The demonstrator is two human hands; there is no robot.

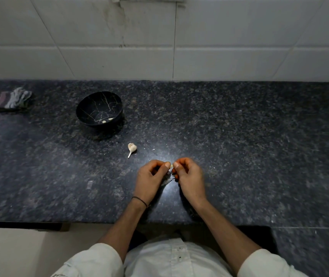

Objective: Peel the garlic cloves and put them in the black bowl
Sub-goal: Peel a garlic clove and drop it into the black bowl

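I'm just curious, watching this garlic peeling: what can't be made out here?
Head view:
Garlic clove: mostly hidden between the left hand and right hand; peel left unclear.
Pale pieces in the black bowl: too small to count.
Bundle at far left: dim, blurred.

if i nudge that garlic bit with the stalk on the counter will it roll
The garlic piece looks small and papery, so probably very light. Its rounded head and thin stalk suggest it would pivot rather than roll straight.
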